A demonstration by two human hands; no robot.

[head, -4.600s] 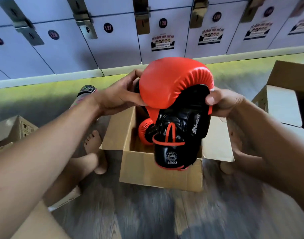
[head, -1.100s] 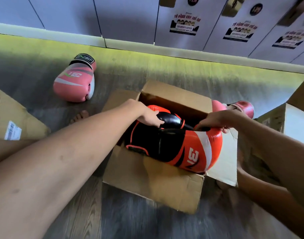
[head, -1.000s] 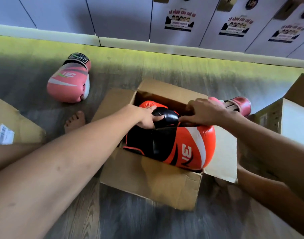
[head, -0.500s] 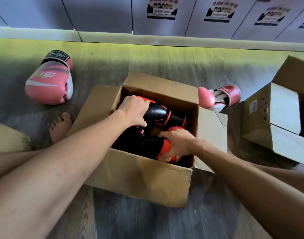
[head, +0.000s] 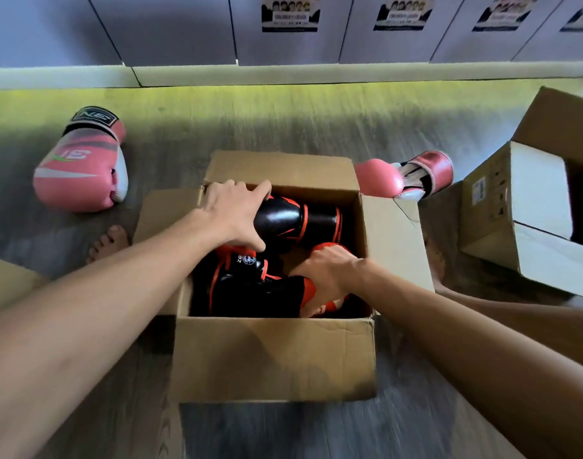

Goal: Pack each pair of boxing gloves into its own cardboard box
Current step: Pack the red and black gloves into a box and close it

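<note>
Head view: an open box [head: 273,356] is seen on the floor [head: 283,127] with two red-and-black gloves packed inside, the far glove [head: 283,220] lying by the back wall and the near glove [head: 257,293] by the front wall. The left hand [head: 234,215] is laid on the far glove with fingers spread, and the right hand [head: 330,273] is curled over the near glove's red end. A pink glove [head: 80,167] is left on the floor left of the box, a second pink glove [head: 402,175] behind its right flap, a second box [head: 492,210] tipped on its side at right.
</note>
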